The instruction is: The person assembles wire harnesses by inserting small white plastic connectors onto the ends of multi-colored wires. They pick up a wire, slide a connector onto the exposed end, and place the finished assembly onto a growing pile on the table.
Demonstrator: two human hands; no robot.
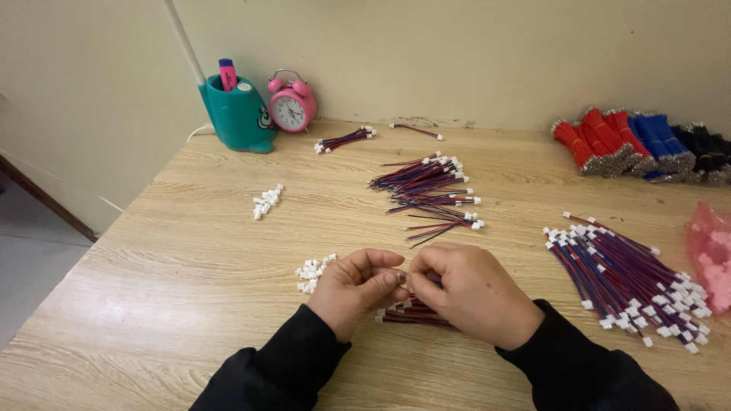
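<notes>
A: From the head camera, where are the hands?

B: Both are low in the middle of the wooden bench (190, 251). The left hand (354, 289) and the right hand (476, 293) meet fingertip to fingertip, each pinched closed on something very small between them. I judge it to be a wire end and a white plug, but the fingers hide the piece itself.

A: And the rest of the wires?

B: A small bundle of red-and-blue wires (411, 312) lies on the bench right under the hands, partly covered by them. Just left of the left hand is a little heap of loose white connectors (312, 272). A second heap of white connectors (266, 202) sits further back on the left.

A: Finished ones?

B: A big fan of wires with white plugs (628, 281) lies to the right, and another loose pile (430, 190) lies in the middle behind the hands. A few more sit near the wall, beside a pink alarm clock (292, 103) and a teal pen holder (240, 114). Bundles of red, blue and black wire (640, 144) are at the far right.

A: How should that pinch be done well?

B: I'd say hold the wire close to its tip so it doesn't bend, line it square with the plug, keep the colours on the proper sides, and press until it seats.
</notes>
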